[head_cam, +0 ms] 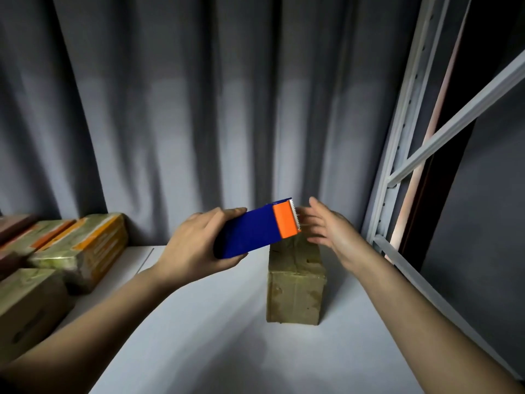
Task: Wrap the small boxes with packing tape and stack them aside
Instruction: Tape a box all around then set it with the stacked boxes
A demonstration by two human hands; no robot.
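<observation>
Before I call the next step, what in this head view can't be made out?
- Tape roll: hidden inside the blue dispenser held by the left hand.
- Box top's far edge: covered by the dispenser's orange end and the right hand.
- Right fingertips: motion-blurred, contact with tape unclear.
- Wrapped boxes at left: blurred, cut by the frame edge.

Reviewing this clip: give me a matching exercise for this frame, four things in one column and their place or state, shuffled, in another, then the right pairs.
Things:
1. left hand
2. right hand
3. brown box
4. wrapped boxes

Place or state:
A. piled at the table's left edge
B. grips the blue and orange tape dispenser
C. open, fingers by the dispenser's toothed end
D. stands alone on the white table, below the dispenser

Pairs: 1-B, 2-C, 3-D, 4-A
</observation>
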